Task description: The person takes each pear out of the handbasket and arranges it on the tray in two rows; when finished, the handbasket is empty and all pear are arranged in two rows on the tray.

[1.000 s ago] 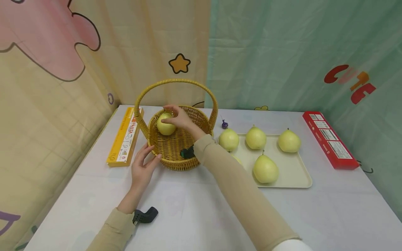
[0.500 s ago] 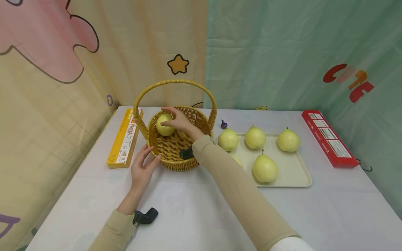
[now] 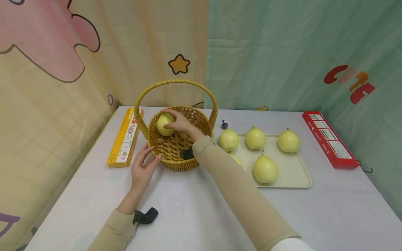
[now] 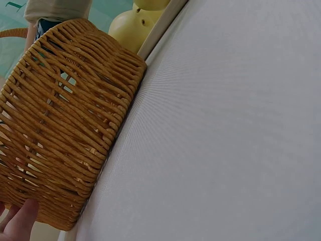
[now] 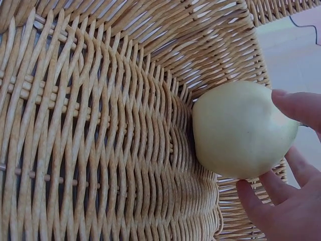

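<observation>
A yellow wicker basket (image 3: 171, 148) with a tall arched handle stands at the back of the table. Inside it, against the left wall, sits a pale yellow-green pear (image 3: 163, 124). My right hand (image 3: 182, 123) reaches in over the front rim and holds this pear; in the right wrist view the thumb lies on one side of the pear (image 5: 241, 130) and the fingertips on the other. At the basket's front left, my left hand (image 3: 142, 169) touches the outer wall near the rim with relaxed fingers, the thumb toward the front.
A cream tray (image 3: 293, 172) with several pears (image 3: 265, 169) stands right of the basket, partly behind my right sleeve. A yellow pasta box (image 3: 124, 139) lies to the left, a red box (image 3: 329, 139) far right. A small purple object (image 3: 224, 124) lies behind the tray.
The right hand has lowered very slightly over the pear inside the basket. The left hand and the basket keep their places.
</observation>
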A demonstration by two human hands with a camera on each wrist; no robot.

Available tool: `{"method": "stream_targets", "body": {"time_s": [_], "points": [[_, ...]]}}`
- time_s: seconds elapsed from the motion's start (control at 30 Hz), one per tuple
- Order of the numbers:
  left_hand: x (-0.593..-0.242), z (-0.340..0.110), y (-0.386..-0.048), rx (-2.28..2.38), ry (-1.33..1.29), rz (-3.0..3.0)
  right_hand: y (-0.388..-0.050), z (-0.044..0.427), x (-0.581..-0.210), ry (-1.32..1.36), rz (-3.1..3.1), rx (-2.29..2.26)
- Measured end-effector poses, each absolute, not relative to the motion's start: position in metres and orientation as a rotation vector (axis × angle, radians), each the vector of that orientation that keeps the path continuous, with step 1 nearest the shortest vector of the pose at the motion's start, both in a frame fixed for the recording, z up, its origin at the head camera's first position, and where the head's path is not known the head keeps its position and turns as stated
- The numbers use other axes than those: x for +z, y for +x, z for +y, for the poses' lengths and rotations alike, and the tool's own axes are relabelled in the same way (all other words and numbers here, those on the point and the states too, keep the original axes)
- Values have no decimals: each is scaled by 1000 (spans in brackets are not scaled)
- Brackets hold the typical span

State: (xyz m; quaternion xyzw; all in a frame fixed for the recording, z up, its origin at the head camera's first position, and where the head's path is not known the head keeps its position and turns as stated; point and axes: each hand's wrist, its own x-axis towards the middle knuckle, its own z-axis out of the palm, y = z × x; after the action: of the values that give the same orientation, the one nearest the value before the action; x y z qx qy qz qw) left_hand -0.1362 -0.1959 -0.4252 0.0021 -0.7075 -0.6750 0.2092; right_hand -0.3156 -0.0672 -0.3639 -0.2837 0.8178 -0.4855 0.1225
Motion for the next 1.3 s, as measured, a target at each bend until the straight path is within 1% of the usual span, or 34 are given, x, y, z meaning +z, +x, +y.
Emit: {"method": "stream_targets", "body": {"time_s": [0.47, 0.8, 1.3], "points": [[-424, -195, -136, -1857, -5, -1970, -320, -67, -368, -903, 2421, -1314], [-425, -196, -137, -1858, -6, -1973, -320, -68, -370, -837, 2482, -1280], [-426, -197, -136, -1867, 0, -1970, -317, -69, -369, -855, 2500, -1272]]}}
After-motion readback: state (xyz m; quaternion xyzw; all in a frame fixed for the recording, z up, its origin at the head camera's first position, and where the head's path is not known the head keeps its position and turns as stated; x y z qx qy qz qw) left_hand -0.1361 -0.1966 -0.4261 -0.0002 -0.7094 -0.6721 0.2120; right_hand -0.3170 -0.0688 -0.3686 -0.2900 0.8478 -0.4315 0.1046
